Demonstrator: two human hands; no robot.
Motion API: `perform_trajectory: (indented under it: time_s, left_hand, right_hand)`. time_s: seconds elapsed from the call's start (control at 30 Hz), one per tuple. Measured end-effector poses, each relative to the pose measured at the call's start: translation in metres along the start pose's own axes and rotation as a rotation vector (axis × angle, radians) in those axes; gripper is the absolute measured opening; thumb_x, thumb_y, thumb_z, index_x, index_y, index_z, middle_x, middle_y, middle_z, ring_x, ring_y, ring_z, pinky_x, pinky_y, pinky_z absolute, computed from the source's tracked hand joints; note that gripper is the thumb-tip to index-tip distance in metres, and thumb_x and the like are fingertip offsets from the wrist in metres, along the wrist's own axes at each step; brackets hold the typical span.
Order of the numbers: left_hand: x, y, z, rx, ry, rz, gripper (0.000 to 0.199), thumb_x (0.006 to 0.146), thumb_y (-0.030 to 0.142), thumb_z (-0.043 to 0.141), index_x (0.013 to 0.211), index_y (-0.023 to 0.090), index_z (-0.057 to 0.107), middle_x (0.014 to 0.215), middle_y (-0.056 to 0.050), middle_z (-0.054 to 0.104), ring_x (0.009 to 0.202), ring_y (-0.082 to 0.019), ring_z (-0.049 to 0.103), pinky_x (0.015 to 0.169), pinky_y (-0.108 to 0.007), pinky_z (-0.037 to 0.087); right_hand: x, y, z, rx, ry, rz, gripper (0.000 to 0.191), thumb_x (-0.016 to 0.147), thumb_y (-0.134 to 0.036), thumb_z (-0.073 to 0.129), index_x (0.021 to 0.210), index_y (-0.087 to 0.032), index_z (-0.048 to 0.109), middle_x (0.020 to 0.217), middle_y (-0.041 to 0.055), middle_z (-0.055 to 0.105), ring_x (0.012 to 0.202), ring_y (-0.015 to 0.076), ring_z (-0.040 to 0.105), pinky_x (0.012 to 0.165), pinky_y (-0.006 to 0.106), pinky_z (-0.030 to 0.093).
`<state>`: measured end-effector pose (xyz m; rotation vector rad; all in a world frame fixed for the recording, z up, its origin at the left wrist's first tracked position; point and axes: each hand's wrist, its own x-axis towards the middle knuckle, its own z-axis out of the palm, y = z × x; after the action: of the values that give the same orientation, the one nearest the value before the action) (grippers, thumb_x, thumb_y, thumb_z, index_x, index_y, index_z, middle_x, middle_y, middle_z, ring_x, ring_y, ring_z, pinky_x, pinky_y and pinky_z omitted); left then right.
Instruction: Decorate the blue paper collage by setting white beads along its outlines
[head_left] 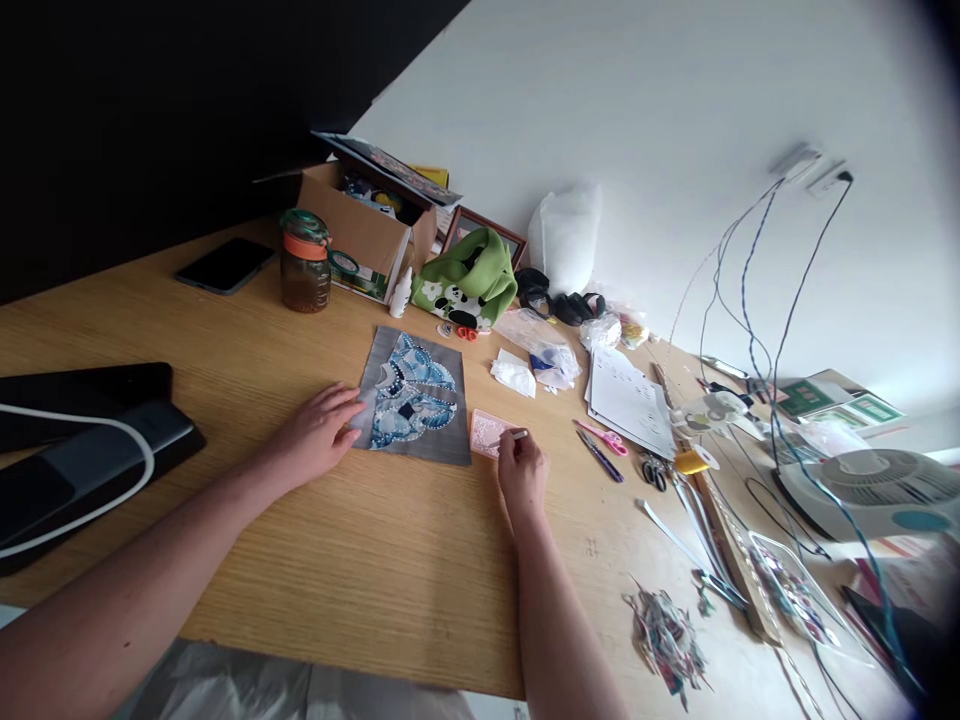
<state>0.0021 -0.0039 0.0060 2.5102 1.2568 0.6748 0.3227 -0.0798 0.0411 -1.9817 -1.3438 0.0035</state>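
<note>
A grey sheet [439,452] bearing a blue, sparkling animal-like picture lies flat on the wooden table. My left hand [322,432] rests at the sheet's left edge, palm down, with its fingers stretched out and nothing held. To the right of the sheet is a small pink tray [486,430] with a raised pattern. Over the tray's right part, my right hand [523,470] is closed in a pinch on a thin white pen-like tool [520,434]. Only a short end of that tool shows, and the hand hides the rest.
Behind the sheet stand a lidded jar [305,270], a cardboard box [360,235] and a green panda bag [472,280]. Pink scissors [606,437], a dark pen [600,456] and papers [628,398] lie rightward. Tangled scraps [667,640] sit at front right. Devices [112,445] with a white cable lie left.
</note>
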Motion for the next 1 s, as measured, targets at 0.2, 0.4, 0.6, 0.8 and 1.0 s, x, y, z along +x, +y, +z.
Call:
perform_trajectory:
  time_s: [0.2,0.4,0.6,0.8,1.0]
  left_hand:
    - [0.0,0.001,0.001,0.006,0.014,0.003,0.045,0.091,0.028,0.045,0.128,0.01,0.062,0.143,-0.014,0.052,0.139,-0.031,0.04,0.116,-0.051,0.036]
    - [0.0,0.003,0.0,0.001,0.019,-0.002,0.044,0.091,0.026,0.047,0.128,0.009,0.062,0.142,-0.014,0.053,0.139,-0.032,0.04,0.116,-0.051,0.036]
    - [-0.001,0.004,0.0,-0.004,0.016,-0.013,0.042,0.091,0.024,0.051,0.128,0.008,0.062,0.142,-0.015,0.052,0.139,-0.032,0.04,0.117,-0.05,0.035]
    - [-0.002,0.008,-0.002,-0.011,0.021,-0.025,0.041,0.091,0.021,0.053,0.128,0.008,0.062,0.142,-0.015,0.052,0.138,-0.033,0.04,0.116,-0.051,0.036]
    - [-0.001,0.013,-0.005,0.0,0.009,-0.046,0.04,0.092,0.019,0.053,0.129,0.008,0.061,0.143,-0.015,0.052,0.14,-0.031,0.039,0.118,-0.048,0.036]
  right_hand:
    - [0.0,-0.005,-0.006,0.202,0.069,0.119,0.028,0.084,-0.042,0.049,0.069,-0.021,0.06,0.061,0.0034,0.065,0.058,0.0174,0.058,0.059,0.027,0.039]
    - [-0.002,-0.027,-0.007,0.851,0.037,0.362,0.023,0.074,-0.04,0.063,0.072,-0.018,0.061,0.052,-0.0033,0.058,0.042,0.0093,0.045,0.046,0.023,0.035]
    - [-0.009,-0.046,0.001,1.232,-0.232,0.512,0.016,0.067,-0.032,0.066,0.068,-0.019,0.057,0.051,-0.0058,0.055,0.038,0.0068,0.041,0.042,0.023,0.034]
    - [-0.011,-0.056,0.002,1.32,-0.352,0.575,0.015,0.066,-0.031,0.064,0.064,-0.02,0.055,0.049,-0.006,0.054,0.036,0.0059,0.039,0.04,0.021,0.033]
    - [-0.018,-0.076,0.016,1.231,-0.398,0.576,0.018,0.063,-0.034,0.069,0.066,-0.018,0.06,0.048,-0.005,0.056,0.036,0.0075,0.043,0.04,0.022,0.034]
